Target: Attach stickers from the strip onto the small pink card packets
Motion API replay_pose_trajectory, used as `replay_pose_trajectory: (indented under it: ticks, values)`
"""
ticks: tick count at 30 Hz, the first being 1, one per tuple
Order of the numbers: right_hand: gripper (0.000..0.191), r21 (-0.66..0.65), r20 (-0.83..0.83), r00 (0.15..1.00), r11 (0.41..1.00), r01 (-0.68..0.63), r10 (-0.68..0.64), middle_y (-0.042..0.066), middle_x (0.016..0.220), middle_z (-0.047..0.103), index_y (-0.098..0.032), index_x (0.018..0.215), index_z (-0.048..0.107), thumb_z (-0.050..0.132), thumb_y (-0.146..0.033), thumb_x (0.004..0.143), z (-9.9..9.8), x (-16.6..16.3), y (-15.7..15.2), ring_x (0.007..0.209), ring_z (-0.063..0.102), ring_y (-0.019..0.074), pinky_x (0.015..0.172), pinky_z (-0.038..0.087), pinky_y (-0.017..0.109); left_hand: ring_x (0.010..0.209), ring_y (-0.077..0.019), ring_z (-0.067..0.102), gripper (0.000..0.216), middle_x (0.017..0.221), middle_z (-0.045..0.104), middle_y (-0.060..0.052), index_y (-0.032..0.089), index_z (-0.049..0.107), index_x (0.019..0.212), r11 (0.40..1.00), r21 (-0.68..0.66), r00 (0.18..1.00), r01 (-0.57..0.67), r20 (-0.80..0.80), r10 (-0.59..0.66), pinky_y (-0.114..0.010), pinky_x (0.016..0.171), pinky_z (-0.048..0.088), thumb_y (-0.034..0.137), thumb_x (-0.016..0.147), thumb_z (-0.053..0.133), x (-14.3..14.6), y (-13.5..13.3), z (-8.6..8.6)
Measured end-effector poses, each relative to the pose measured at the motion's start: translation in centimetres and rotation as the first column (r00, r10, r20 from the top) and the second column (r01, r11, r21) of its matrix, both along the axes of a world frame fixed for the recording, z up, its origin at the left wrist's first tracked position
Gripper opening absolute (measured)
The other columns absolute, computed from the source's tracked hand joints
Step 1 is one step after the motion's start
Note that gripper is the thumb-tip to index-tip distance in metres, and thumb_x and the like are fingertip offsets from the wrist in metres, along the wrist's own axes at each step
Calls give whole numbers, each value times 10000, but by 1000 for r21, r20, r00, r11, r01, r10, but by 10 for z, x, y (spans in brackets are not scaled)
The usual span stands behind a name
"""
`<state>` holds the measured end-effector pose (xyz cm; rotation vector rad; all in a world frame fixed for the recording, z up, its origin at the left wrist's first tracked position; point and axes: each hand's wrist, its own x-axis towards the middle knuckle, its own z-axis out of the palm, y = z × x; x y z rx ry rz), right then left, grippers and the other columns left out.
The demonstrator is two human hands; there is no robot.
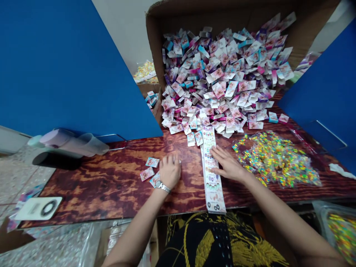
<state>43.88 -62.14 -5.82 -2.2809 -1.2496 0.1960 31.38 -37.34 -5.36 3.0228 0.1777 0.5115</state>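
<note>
My left hand [170, 171] rests low over the table with its fingers curled. A sliver of something pale shows at its fingertips, but I cannot make out what it is. Beside that wrist lie several small printed boxes [147, 174] in pink and blue. My right hand [228, 164] lies with fingers spread on a long, narrow stack of printed paper strips [213, 187], which reaches from the table's front edge back to the pile of boxes. At the stack's far end are two small blue-and-white boxes [198, 138].
A large cardboard box [154, 44] on its side spills a heap of small open-flapped boxes [219, 89]. Right of the strips lie clear bags of colourful small pieces [280, 159]. Plastic cups [75, 142] and a white phone-like object [39, 208] are on the left. Blue panels [69, 66] flank the table.
</note>
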Motion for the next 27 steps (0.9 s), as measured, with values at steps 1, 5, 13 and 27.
replay_pose_trajectory:
  ticks: [1,5,13,27]
  values:
    - [718,-36,33,999,999,-5,6,117,1457,320,-202,1413,337,615,-457,802,-4,3,-2,1357,232,319,1079,263,531,1123,-348,451,452,1198,523,-212,123,481,1267,1000,-12,1000,-8,21,8,-533,886,401,264,838,496,0,6,1]
    - [443,-26,152,988,1000,7,-3,87,1347,495,-234,1258,544,570,-411,854,-14,-2,3,1295,362,318,1026,333,538,1093,-273,514,376,1191,570,-154,161,550,1194,923,-374,996,91,30,-86,-438,925,414,318,856,501,-1,-7,19]
    - [204,268,100,994,963,17,-45,53,971,697,-204,1033,645,473,-227,925,28,-27,1,909,638,179,866,486,379,651,-164,624,655,845,677,-116,111,639,988,-257,-835,748,-487,-247,-616,-250,565,476,681,810,370,-7,-76,40]
    - [634,63,275,949,982,-180,156,115,1407,414,-175,1365,415,622,-419,817,42,-49,10,1322,318,305,1025,387,503,972,-243,629,394,1027,671,-125,92,565,1164,-885,-379,962,-269,-140,-233,-390,923,443,342,912,395,27,-75,48]
